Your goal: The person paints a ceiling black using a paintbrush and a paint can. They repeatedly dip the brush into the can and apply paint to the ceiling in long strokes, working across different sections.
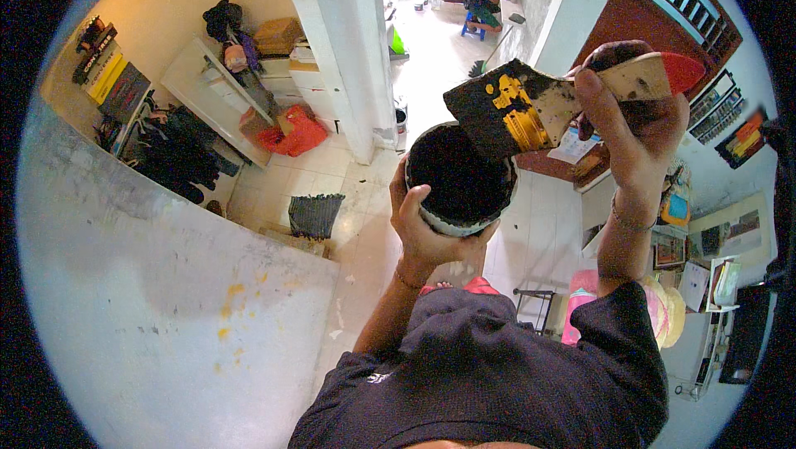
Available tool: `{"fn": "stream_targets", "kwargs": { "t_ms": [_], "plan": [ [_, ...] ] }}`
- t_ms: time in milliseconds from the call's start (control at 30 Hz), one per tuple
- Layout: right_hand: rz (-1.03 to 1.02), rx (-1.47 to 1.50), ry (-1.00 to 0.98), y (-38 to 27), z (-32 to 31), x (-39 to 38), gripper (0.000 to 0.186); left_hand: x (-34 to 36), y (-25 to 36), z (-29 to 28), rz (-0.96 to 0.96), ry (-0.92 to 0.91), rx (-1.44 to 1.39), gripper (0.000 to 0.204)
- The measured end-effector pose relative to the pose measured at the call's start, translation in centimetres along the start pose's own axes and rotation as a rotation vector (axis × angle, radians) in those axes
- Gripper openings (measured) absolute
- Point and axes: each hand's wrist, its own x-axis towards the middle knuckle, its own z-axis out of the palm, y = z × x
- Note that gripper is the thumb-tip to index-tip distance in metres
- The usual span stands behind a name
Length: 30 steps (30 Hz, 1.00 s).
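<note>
My left hand (419, 221) grips a round pale can (439, 227) from the side and underneath; its inside (456, 175) is dark, apparently full of black paint or heavily coated with it. My right hand (630, 121) is closed round the wooden, red-tipped handle of a wide paintbrush (630, 76), held level above the can's right side. The brush's head (506, 109) is caked black with patches of yellow, and its lower corner overlaps the rim; whether it touches the rim I cannot tell.
A pale slab (166, 300) with yellow stains fills the lower left. A white pillar (348, 51) flanks a passage where a person (482, 1) sits on a blue stool. Shelving (303, 76) with bags stands left, a grey mat (313, 215) lies below, and cluttered shelves (696, 275) line the right.
</note>
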Motion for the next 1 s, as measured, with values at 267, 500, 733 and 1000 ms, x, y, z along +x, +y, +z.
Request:
{"fn": "stream_targets", "kwargs": {
  "t_ms": [267, 500, 733, 1000],
  "plan": [
    [0.003, 0.052, 0.091, 0.0, -0.1, 0.2, 0.027, -0.4, 0.1, 0.0, 0.029, -0.005, 0.030, 0.102],
    [-0.117, 0.213, 0.240, 0.5, 0.9, 0.8, 0.017, -0.3, 0.6, -0.3, -0.015, -0.022, 0.058, 0.098],
    [-0.065, 0.218, 0.171, 0.7, 0.8, 0.4, 0.019, -0.4, 0.8, -0.6, 0.019, -0.008, 0.056, 0.095],
    [-0.126, 0.240, 0.156, 1.0, 0.9, 0.0, 0.021, -0.1, 1.8, -1.3, 0.038, -0.011, 0.052, 0.098]
  ]
}}
